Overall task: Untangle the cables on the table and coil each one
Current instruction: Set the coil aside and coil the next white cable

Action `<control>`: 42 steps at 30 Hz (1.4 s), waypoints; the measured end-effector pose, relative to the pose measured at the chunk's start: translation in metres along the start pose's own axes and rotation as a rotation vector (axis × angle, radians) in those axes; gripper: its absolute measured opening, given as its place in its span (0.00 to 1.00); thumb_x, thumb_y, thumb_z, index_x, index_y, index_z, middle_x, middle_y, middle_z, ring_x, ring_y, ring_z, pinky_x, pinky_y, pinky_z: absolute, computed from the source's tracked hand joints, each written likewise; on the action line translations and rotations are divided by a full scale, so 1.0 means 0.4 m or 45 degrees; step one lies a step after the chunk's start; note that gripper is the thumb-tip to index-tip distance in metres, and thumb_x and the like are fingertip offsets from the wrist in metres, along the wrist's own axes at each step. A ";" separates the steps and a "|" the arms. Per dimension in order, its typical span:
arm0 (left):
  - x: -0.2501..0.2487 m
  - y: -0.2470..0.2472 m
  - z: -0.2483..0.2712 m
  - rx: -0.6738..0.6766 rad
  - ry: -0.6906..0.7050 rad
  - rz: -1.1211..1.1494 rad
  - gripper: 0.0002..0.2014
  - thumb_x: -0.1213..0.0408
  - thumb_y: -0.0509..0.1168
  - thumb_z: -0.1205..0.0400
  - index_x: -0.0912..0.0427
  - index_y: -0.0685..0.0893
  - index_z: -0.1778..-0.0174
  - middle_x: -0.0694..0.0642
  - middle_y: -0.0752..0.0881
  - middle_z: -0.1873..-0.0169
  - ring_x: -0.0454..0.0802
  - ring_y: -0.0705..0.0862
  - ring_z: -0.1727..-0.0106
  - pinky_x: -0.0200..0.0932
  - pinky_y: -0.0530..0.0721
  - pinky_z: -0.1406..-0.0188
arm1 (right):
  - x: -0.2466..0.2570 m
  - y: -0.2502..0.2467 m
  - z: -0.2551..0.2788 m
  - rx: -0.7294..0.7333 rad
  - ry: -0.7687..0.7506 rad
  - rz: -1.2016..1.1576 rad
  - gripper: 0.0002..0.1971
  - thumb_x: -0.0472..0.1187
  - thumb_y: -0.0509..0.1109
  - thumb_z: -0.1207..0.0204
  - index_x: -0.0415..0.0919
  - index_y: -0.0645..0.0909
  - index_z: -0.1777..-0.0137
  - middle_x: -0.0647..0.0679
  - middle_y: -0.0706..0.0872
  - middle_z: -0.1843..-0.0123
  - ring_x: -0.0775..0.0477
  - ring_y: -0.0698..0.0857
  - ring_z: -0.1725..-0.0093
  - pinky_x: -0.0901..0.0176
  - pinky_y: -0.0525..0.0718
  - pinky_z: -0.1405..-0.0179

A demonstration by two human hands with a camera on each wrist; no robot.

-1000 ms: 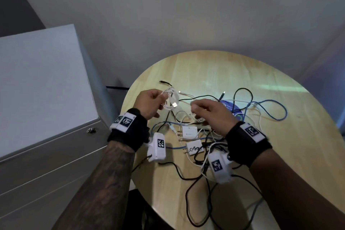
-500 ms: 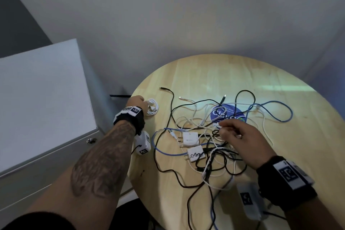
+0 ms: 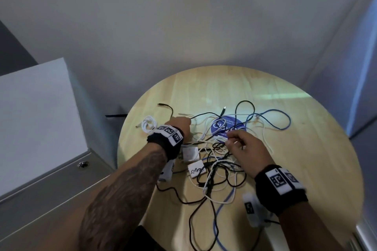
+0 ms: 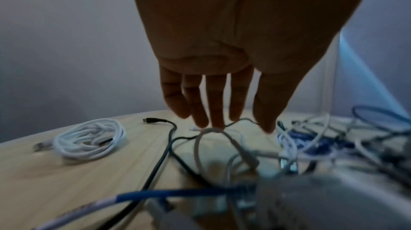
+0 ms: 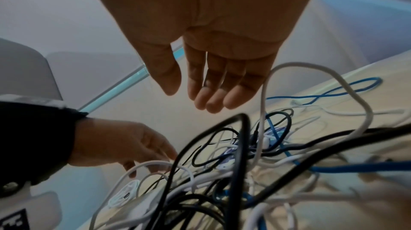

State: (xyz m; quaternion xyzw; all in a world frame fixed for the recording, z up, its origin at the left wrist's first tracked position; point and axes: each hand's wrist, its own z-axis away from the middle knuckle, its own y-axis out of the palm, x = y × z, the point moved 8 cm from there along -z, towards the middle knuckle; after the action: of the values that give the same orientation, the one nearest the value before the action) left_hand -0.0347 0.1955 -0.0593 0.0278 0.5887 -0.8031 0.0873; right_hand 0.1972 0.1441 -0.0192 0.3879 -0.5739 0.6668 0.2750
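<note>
While both hands are hovering over the tangle [image 3: 216, 161] with fingers loosely extended and gripping nothing, the main risk is sitting right under them. The left hand [image 3: 179, 126] is reaching down with straight fingers [image 4: 217, 103], their tips just above or barely touching a raised white loop [image 4: 211, 131]; I cannot tell which. The right hand [image 3: 244, 149] is hanging relaxed and empty above the knot of black, white and blue strands. If either hand is pulling on 1 strand before tracing where it is running, the crossings are likely tightening, and the 2 white chargers [image 3: 190, 154] lying in the pile could be getting dragged toward the near edge of the table [image 3: 316, 159]. A stray tug might also be catching the 1 white cable already coiled [image 3: 149, 125] and undoing it, since it is lying just beside the left wrist.

The remaining cables are looking thin, limp and heavily interlaced: black ones are looping across the middle and trailing off the near edge, a blue cable [image 3: 271, 117] is spreading toward the far right, and several white ones are threading through everything over a blue round sticker [image 3: 228, 126]. A black plug end [image 4: 152, 120] is lying free at the far left of the tangle.
</note>
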 end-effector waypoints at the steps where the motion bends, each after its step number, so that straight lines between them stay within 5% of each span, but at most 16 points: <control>1: 0.006 0.016 -0.004 0.023 -0.028 -0.093 0.12 0.52 0.68 0.19 0.56 0.84 0.45 0.55 0.87 0.41 0.58 0.86 0.46 0.45 0.81 0.54 | 0.003 -0.002 0.004 -0.002 -0.004 0.004 0.07 0.45 0.71 0.22 0.57 0.83 0.47 0.55 0.86 0.53 0.53 0.85 0.53 0.49 0.86 0.47; 3: 0.021 0.006 0.002 0.006 -0.120 -0.049 0.07 0.57 0.68 0.20 0.57 0.84 0.56 0.57 0.90 0.50 0.57 0.87 0.54 0.42 0.79 0.60 | 0.018 -0.012 0.008 -0.017 -0.034 0.011 0.07 0.45 0.70 0.22 0.57 0.82 0.46 0.57 0.85 0.52 0.55 0.84 0.52 0.49 0.86 0.45; 6: -0.021 -0.088 0.057 -0.207 -0.123 0.336 0.06 0.59 0.68 0.19 0.55 0.90 0.56 0.52 0.90 0.58 0.54 0.87 0.55 0.43 0.83 0.55 | 0.048 -0.026 0.005 -0.065 -0.118 0.076 0.12 0.46 0.71 0.22 0.56 0.81 0.39 0.60 0.82 0.45 0.58 0.82 0.46 0.50 0.83 0.40; 9: -0.114 -0.179 0.178 -0.426 0.064 1.100 0.06 0.60 0.70 0.19 0.57 0.87 0.59 0.50 0.87 0.68 0.50 0.86 0.63 0.50 0.87 0.60 | 0.107 0.006 0.011 -0.023 -0.268 0.208 0.27 0.52 0.72 0.24 0.57 0.72 0.25 0.59 0.76 0.29 0.57 0.74 0.29 0.53 0.76 0.29; 11: -0.157 -0.182 0.238 -0.353 0.123 1.698 0.06 0.65 0.67 0.16 0.64 0.85 0.50 0.55 0.87 0.68 0.55 0.88 0.63 0.56 0.88 0.62 | 0.143 0.043 0.023 0.093 -0.276 0.063 0.34 0.51 0.76 0.27 0.60 0.67 0.23 0.64 0.74 0.28 0.64 0.73 0.29 0.59 0.73 0.29; 14: -0.158 -0.175 0.280 -0.351 0.116 2.123 0.13 0.72 0.58 0.13 0.57 0.80 0.35 0.62 0.89 0.61 0.63 0.89 0.56 0.64 0.88 0.56 | 0.163 0.070 0.026 0.197 -0.233 -0.275 0.18 0.46 0.76 0.25 0.62 0.78 0.38 0.65 0.87 0.42 0.66 0.84 0.41 0.53 0.84 0.37; 17: -0.088 -0.165 0.290 -0.562 0.079 2.297 0.18 0.75 0.56 0.13 0.55 0.81 0.32 0.61 0.87 0.57 0.62 0.91 0.51 0.49 0.89 0.66 | 0.147 0.022 0.010 0.096 -0.278 -0.023 0.03 0.50 0.73 0.25 0.58 0.83 0.53 0.60 0.89 0.58 0.61 0.87 0.54 0.48 0.87 0.48; 20: -0.018 -0.124 0.279 -0.649 -0.074 2.283 0.18 0.74 0.57 0.13 0.57 0.80 0.30 0.61 0.89 0.50 0.59 0.91 0.48 0.50 0.90 0.61 | 0.132 -0.050 -0.008 -0.026 -0.278 -0.072 0.06 0.45 0.75 0.23 0.57 0.85 0.60 0.61 0.89 0.63 0.63 0.86 0.58 0.59 0.86 0.51; 22: -0.001 -0.097 0.267 -0.641 -0.146 1.943 0.19 0.72 0.57 0.13 0.51 0.80 0.29 0.57 0.86 0.38 0.55 0.87 0.39 0.52 0.89 0.47 | 0.144 -0.076 -0.013 -0.077 -0.319 -0.206 0.07 0.41 0.74 0.22 0.55 0.87 0.59 0.62 0.89 0.62 0.63 0.86 0.58 0.68 0.82 0.54; 25: -0.073 -0.124 0.272 -0.662 0.084 1.447 0.16 0.56 0.59 0.12 0.50 0.82 0.30 0.48 0.78 0.27 0.41 0.74 0.26 0.39 0.73 0.27 | 0.179 -0.067 -0.018 -0.071 -0.391 -0.267 0.06 0.38 0.74 0.22 0.50 0.89 0.55 0.54 0.90 0.58 0.60 0.87 0.57 0.73 0.80 0.56; 28: -0.163 -0.128 0.267 -0.439 0.349 1.441 0.15 0.51 0.58 0.12 0.51 0.89 0.46 0.51 0.89 0.55 0.44 0.86 0.50 0.48 0.84 0.41 | 0.200 -0.054 -0.024 -0.098 -0.440 -0.223 0.04 0.38 0.74 0.22 0.47 0.90 0.52 0.49 0.88 0.58 0.56 0.86 0.57 0.71 0.80 0.56; 30: -0.159 -0.139 0.268 -0.487 0.356 1.425 0.16 0.52 0.61 0.13 0.54 0.85 0.63 0.57 0.80 0.72 0.50 0.79 0.66 0.64 0.87 0.52 | 0.193 -0.057 -0.030 -0.106 -0.443 -0.165 0.06 0.39 0.74 0.22 0.49 0.89 0.49 0.54 0.87 0.56 0.56 0.86 0.55 0.71 0.80 0.55; 32: -0.112 -0.156 0.270 -0.600 0.251 1.655 0.19 0.56 0.60 0.12 0.58 0.80 0.68 0.52 0.72 0.77 0.47 0.72 0.72 0.67 0.88 0.56 | 0.165 -0.064 -0.037 -0.124 -0.438 0.095 0.08 0.40 0.72 0.22 0.52 0.87 0.46 0.61 0.85 0.56 0.56 0.84 0.55 0.67 0.80 0.53; 36: 0.020 -0.207 0.275 -0.791 0.105 2.206 0.18 0.57 0.54 0.10 0.56 0.76 0.65 0.45 0.64 0.81 0.43 0.62 0.78 0.47 0.86 0.68 | 0.056 -0.123 -0.063 -0.236 -0.254 0.465 0.04 0.44 0.72 0.23 0.52 0.88 0.53 0.57 0.85 0.55 0.48 0.83 0.49 0.52 0.80 0.47; 39: 0.077 -0.206 0.269 -0.881 -0.013 2.241 0.18 0.55 0.54 0.10 0.55 0.78 0.64 0.44 0.67 0.80 0.42 0.64 0.77 0.44 0.83 0.63 | 0.023 -0.179 -0.075 -0.339 -0.181 0.404 0.02 0.46 0.74 0.23 0.54 0.88 0.54 0.56 0.88 0.51 0.47 0.84 0.47 0.50 0.82 0.44; 42: 0.044 -0.200 0.273 -0.845 -0.039 1.976 0.17 0.57 0.57 0.11 0.57 0.81 0.63 0.48 0.71 0.76 0.43 0.69 0.72 0.43 0.78 0.58 | 0.042 -0.214 -0.067 -0.389 -0.082 -0.123 0.04 0.41 0.74 0.22 0.49 0.90 0.52 0.53 0.91 0.58 0.53 0.89 0.57 0.56 0.86 0.51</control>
State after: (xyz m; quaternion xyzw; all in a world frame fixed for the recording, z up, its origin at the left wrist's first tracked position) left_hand -0.0593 0.1131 0.0467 0.3863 0.6070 -0.3009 0.6260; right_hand 0.2521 0.1853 0.0411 0.3897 -0.6577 0.5452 0.3439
